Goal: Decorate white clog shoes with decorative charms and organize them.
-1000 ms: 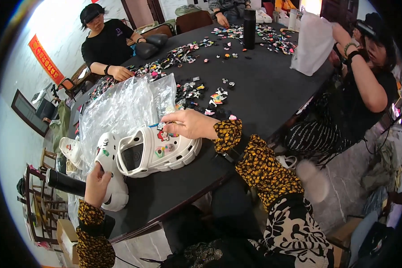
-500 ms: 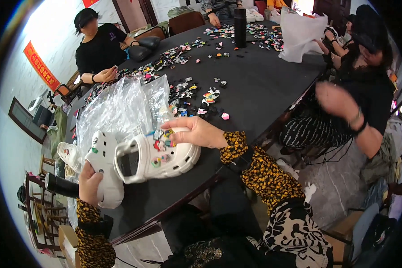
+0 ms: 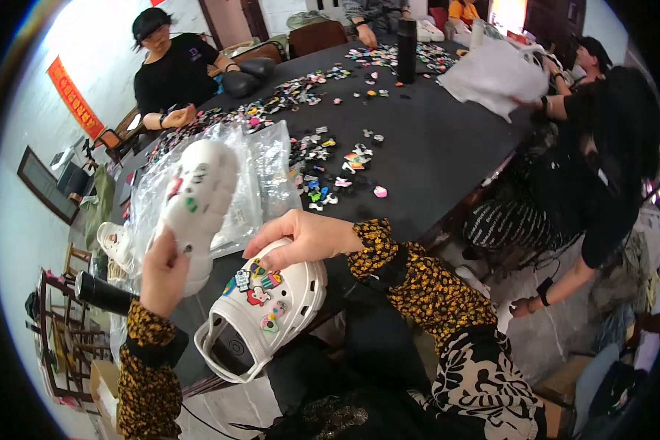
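My left hand (image 3: 163, 275) is closed around a white clog (image 3: 209, 172), raised and tilted over the plastic bags. A few small charms, one green and one red, show on that clog. My right hand (image 3: 301, 238) grips a second white clog (image 3: 306, 295) by its upper, thumb and fingers beside the charms. This clog hangs at the table's near edge with its heel strap toward me. Several colourful charms (image 3: 257, 296) sit in its holes. What the right fingertips press on is partly hidden.
Clear plastic bags (image 3: 268, 158) lie beyond the clogs, with loose charms (image 3: 323, 150) strewn farther along the dark table (image 3: 418, 161). A black bottle (image 3: 406, 51) stands at the far side; another black cylinder (image 3: 103, 292) is by my left wrist. Co-workers sit around the table.
The left clog has been lifted up and away from me. The right clog has tipped, its heel swinging down toward me. A co-worker at right has bent down, reaching low.
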`<state>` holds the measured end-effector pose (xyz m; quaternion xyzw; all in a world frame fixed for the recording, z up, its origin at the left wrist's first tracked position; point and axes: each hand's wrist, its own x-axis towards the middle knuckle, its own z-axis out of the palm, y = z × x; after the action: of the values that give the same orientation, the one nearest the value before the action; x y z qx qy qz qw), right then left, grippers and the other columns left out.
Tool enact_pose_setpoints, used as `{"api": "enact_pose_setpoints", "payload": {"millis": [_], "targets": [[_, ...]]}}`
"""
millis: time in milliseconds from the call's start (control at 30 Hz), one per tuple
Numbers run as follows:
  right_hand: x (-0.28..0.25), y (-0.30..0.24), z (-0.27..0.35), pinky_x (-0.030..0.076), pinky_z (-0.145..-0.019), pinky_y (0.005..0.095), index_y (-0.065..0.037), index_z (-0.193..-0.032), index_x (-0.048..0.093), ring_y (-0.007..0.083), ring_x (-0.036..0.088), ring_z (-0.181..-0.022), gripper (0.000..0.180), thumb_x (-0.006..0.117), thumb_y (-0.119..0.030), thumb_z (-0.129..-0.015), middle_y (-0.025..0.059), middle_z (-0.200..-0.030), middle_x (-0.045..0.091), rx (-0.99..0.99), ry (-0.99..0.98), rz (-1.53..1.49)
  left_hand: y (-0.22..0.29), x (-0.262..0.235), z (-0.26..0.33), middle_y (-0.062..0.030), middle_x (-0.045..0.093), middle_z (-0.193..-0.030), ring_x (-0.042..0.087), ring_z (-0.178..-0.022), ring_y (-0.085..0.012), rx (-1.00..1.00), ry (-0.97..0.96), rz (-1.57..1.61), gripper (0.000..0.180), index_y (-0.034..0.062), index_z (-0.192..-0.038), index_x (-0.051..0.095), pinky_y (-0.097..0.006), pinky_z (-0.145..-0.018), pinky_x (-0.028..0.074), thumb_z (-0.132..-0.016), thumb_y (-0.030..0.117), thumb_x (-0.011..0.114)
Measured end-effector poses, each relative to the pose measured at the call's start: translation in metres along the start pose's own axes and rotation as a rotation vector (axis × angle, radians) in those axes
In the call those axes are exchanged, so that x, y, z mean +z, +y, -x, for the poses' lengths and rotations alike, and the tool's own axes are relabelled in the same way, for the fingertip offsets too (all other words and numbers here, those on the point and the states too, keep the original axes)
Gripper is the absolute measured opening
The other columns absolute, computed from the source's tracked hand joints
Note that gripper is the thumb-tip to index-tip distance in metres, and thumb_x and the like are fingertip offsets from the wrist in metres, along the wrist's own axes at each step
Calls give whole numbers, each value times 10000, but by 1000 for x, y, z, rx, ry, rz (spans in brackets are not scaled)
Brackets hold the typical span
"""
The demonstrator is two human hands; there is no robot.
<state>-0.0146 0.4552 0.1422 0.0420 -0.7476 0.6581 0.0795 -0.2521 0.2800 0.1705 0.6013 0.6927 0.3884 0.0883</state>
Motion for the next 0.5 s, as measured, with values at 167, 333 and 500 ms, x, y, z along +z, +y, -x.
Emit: {"api": "enact_pose_setpoints", "payload": {"millis": [167,333,500], "targets": [[0,33,-4,470,-829,257,14,-1125,608,123,597,-936,301,599,-125,-858,97,-1042,654,-19,295,93,20,22,-13,-222,616,-937,615,-884,-353,217,-23,-346,434,23,-1198,510,-365,-745,493,-766,-19,503],[-19,25,17,481,-803,281,21,-1041,633,162,623,-895,271,601,-176,-857,121,-988,664,18,493,335,-15,37,-20,-196,624,-976,607,-887,-350,199,-271,-537,389,75,-1159,489,-427,-729,492,-778,11,450],[-61,20,67,483,-736,339,7,-984,642,282,621,-816,257,624,-178,-807,161,-898,629,158,714,846,-2,44,-15,-90,618,-968,588,-923,-298,298,-327,-505,298,84,-1065,534,-419,-754,484,-767,93,526]]}}
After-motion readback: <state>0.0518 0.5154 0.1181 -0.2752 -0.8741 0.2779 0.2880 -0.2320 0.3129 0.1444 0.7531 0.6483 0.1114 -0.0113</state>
